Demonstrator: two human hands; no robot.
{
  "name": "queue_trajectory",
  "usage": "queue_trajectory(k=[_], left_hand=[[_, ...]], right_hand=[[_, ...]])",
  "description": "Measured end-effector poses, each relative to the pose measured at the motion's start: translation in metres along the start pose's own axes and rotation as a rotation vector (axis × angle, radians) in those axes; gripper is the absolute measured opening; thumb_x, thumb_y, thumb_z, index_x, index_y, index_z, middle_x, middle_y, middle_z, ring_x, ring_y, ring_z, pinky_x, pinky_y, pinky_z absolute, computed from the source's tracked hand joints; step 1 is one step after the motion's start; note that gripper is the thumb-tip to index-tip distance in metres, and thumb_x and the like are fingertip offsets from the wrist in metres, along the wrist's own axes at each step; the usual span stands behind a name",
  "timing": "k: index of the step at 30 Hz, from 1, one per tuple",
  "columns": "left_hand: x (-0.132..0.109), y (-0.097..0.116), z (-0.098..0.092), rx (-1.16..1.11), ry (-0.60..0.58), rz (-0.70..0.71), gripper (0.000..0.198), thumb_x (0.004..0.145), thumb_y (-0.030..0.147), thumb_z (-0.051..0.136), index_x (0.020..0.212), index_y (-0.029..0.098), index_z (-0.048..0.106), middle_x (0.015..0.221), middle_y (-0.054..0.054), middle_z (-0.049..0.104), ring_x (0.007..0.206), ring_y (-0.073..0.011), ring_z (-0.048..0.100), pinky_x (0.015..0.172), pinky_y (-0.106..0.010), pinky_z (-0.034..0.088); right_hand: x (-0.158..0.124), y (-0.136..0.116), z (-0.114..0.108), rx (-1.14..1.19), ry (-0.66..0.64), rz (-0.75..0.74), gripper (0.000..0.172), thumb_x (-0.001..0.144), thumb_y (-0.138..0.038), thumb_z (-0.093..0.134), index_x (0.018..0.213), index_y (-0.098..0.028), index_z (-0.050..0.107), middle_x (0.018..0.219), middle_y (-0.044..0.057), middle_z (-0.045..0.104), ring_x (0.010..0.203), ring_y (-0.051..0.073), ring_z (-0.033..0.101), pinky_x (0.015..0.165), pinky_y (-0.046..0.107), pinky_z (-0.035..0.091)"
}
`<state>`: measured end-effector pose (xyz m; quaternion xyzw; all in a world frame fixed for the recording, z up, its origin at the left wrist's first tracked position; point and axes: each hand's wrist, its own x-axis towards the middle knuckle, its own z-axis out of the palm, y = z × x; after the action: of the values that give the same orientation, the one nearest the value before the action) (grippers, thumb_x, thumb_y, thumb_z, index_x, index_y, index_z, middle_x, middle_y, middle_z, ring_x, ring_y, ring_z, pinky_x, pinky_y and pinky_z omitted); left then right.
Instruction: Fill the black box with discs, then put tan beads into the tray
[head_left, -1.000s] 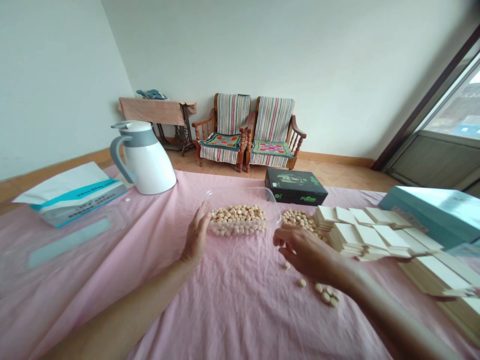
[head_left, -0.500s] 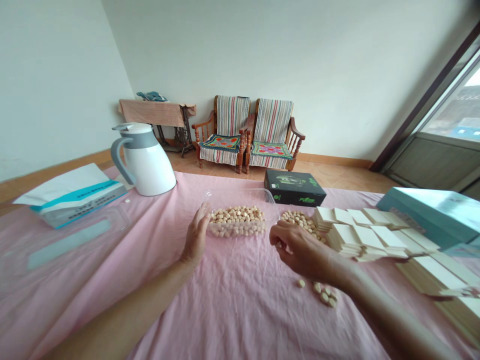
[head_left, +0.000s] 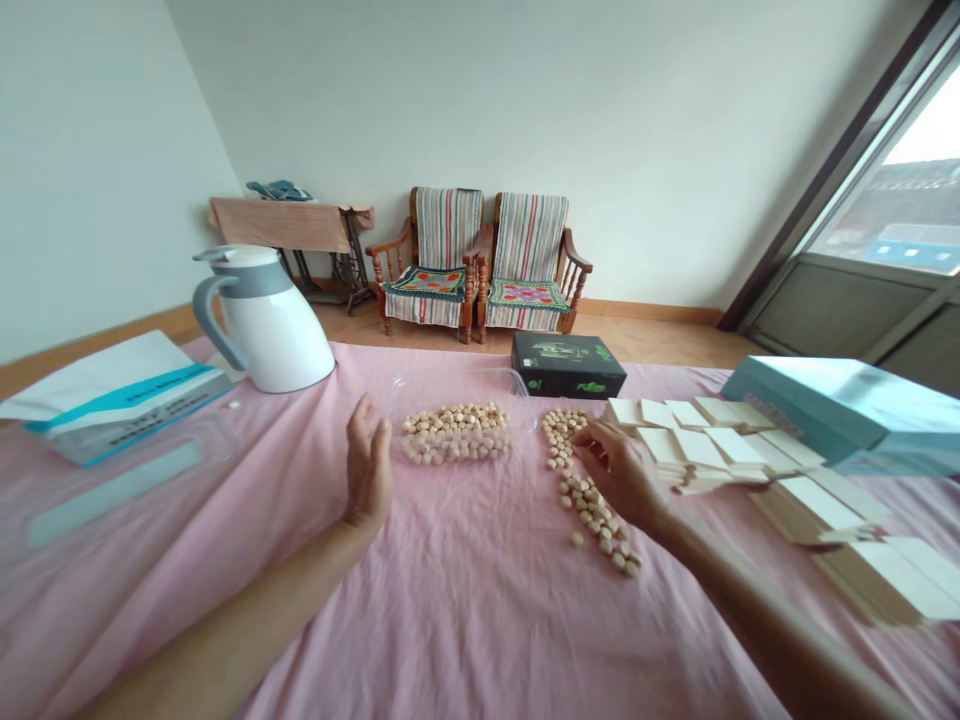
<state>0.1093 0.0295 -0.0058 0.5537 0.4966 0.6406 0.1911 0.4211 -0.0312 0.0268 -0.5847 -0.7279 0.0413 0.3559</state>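
Observation:
A clear plastic box (head_left: 525, 400) holding many small round beige pieces (head_left: 456, 432) stands on the pink cloth. Just left of it, my left hand (head_left: 367, 468) is raised with fingers apart and nothing in it, a small gap from the box. To the box's right, more loose round pieces (head_left: 566, 430) lie in a spread trailing toward me. My right hand (head_left: 619, 468) is over the right side of that spread, its fingers bent down at the pieces; its fingertips are partly hidden, and I cannot make out what they hold.
Stacks of pale flat cards (head_left: 701, 447) and a light blue box (head_left: 840, 400) are on the right. A black box (head_left: 568, 365) stands behind the pieces. A white jug (head_left: 277, 330), a white-and-blue packet (head_left: 127, 395) and a clear lid (head_left: 120, 490) sit at left.
My left hand has come away from the clear box. My right hand has moved off to the right, over the loose pieces, uncovering more of them. The view has shifted slightly.

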Motion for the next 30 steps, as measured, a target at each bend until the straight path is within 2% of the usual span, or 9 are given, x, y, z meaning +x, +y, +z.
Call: queue_trajectory(k=[3,6,8,9,12,14,19,23,30], left_hand=[[-0.008,0.028,-0.006,0.099,0.014,0.388,0.051,0.089,0.035,0.049,0.136,0.019,0.036,0.144,-0.012,0.035,0.135,-0.0267,0.031,0.112,-0.045,0.026],[-0.024,0.057,-0.003,0.159,-0.343,0.665,0.028,0.085,0.021,0.052,0.113,0.02,0.054,0.12,-0.009,0.054,0.118,-0.0239,0.049,0.102,-0.041,0.039],[-0.038,0.072,0.008,0.196,-0.712,0.686,0.016,0.085,0.014,0.05,0.099,0.019,0.057,0.096,-0.006,0.061,0.097,-0.0187,0.057,0.089,-0.033,0.047],[-0.046,0.079,0.016,0.216,-0.831,0.661,0.013,0.085,0.013,0.049,0.094,0.018,0.058,0.09,-0.005,0.061,0.091,-0.0175,0.057,0.084,-0.031,0.047],[-0.067,0.09,0.044,0.245,-1.081,0.594,0.01,0.085,0.016,0.053,0.094,0.018,0.058,0.088,-0.004,0.059,0.084,-0.0159,0.057,0.077,-0.027,0.047],[-0.079,0.093,0.062,0.259,-1.174,0.533,0.014,0.082,0.019,0.058,0.096,0.019,0.057,0.092,-0.004,0.058,0.083,-0.0154,0.057,0.076,-0.025,0.047],[-0.096,0.088,0.091,0.322,-1.22,0.526,0.008,0.08,0.02,0.061,0.087,0.018,0.056,0.089,-0.003,0.058,0.086,-0.0168,0.057,0.078,-0.027,0.047],[-0.091,0.088,0.091,0.332,-1.179,0.609,0.003,0.083,0.016,0.056,0.082,0.018,0.056,0.086,-0.002,0.058,0.083,-0.015,0.057,0.075,-0.025,0.047],[-0.016,0.095,0.071,0.419,-0.643,0.675,0.01,0.086,0.017,0.052,0.093,0.018,0.059,0.09,-0.004,0.059,0.086,-0.0172,0.058,0.077,-0.03,0.047]], right_hand=[[-0.015,0.024,0.012,-0.009,0.041,0.026,0.015,0.082,-0.014,0.044,0.082,-0.019,0.058,0.081,0.003,0.059,0.069,0.015,0.055,0.064,0.026,0.042],[-0.025,0.038,0.021,-0.001,0.1,0.031,0.017,0.085,-0.016,0.042,0.088,-0.019,0.058,0.087,0.005,0.06,0.075,0.017,0.056,0.068,0.028,0.044],[-0.028,0.041,0.025,0.001,0.141,0.027,0.018,0.087,-0.018,0.041,0.093,-0.019,0.059,0.09,0.006,0.059,0.08,0.018,0.057,0.072,0.03,0.045],[-0.03,0.042,0.026,0.0,0.153,0.022,0.019,0.088,-0.018,0.041,0.095,-0.019,0.058,0.092,0.007,0.059,0.082,0.018,0.057,0.073,0.03,0.045],[-0.031,0.043,0.027,0.006,0.19,0.001,0.018,0.088,-0.019,0.042,0.096,-0.019,0.058,0.093,0.007,0.058,0.085,0.019,0.057,0.076,0.032,0.046],[-0.031,0.043,0.026,0.017,0.21,-0.005,0.018,0.087,-0.019,0.042,0.097,-0.019,0.057,0.092,0.007,0.058,0.085,0.02,0.056,0.077,0.033,0.046],[-0.031,0.042,0.025,0.045,0.189,0.015,0.019,0.088,-0.018,0.041,0.098,-0.019,0.056,0.093,0.007,0.057,0.087,0.02,0.056,0.08,0.034,0.047],[-0.031,0.04,0.026,0.041,0.176,0.027,0.02,0.087,-0.017,0.041,0.1,-0.019,0.057,0.095,0.007,0.057,0.087,0.019,0.057,0.08,0.033,0.047],[-0.03,0.039,0.025,0.047,0.177,0.028,0.02,0.086,-0.016,0.042,0.098,-0.02,0.057,0.094,0.007,0.058,0.083,0.019,0.057,0.076,0.031,0.046]])
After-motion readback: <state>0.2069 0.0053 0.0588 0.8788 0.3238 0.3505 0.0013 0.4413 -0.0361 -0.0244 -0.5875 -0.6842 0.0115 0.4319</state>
